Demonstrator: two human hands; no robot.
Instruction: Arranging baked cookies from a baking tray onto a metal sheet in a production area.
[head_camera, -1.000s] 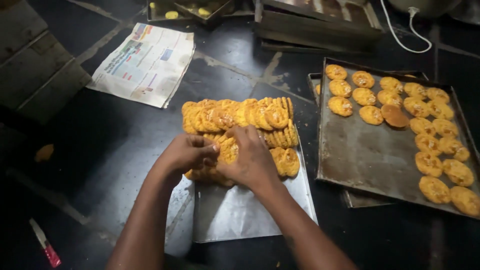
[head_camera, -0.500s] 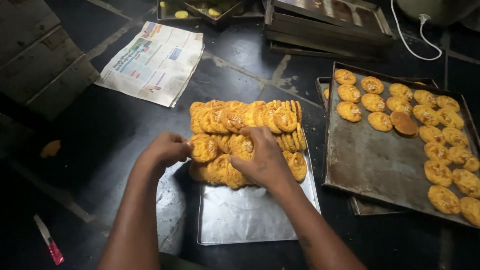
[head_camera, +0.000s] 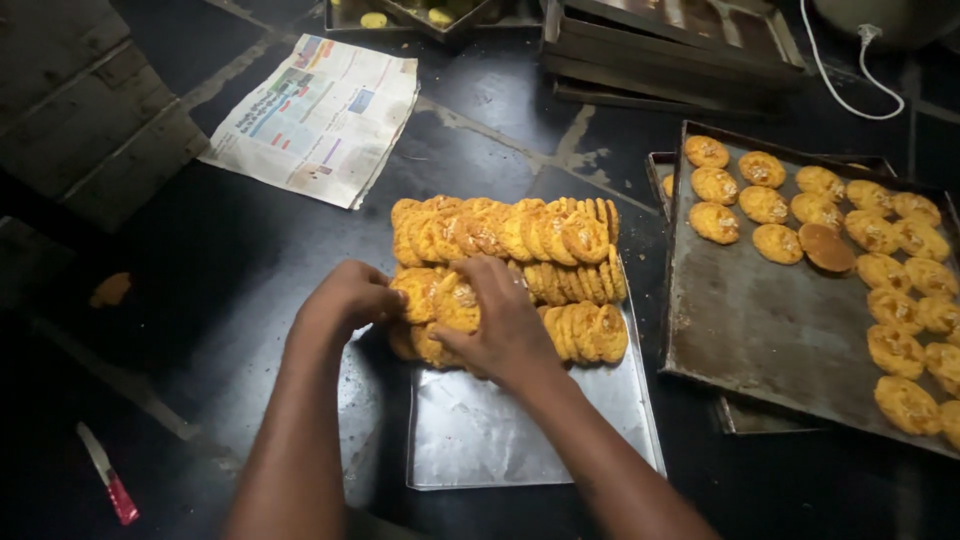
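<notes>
At frame centre, the left hand (head_camera: 345, 300) and right hand (head_camera: 500, 330) are pinching, fingers closed, a stack of cookies (head_camera: 440, 305) on the shiny tray (head_camera: 520, 430) (uneven squeezing risks toppling neighbouring rows).

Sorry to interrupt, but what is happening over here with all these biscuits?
A person is arranging golden biscuits in overlapping rows on a shiny metal tray. The left hand presses at the end of a row, while the right hand rests on the biscuits beside it. The near half of that tray is bare. To the right, a dark baking tray holds more biscuits lying flat. A newspaper lies behind, and a red-handled knife lies at the near left.
</notes>
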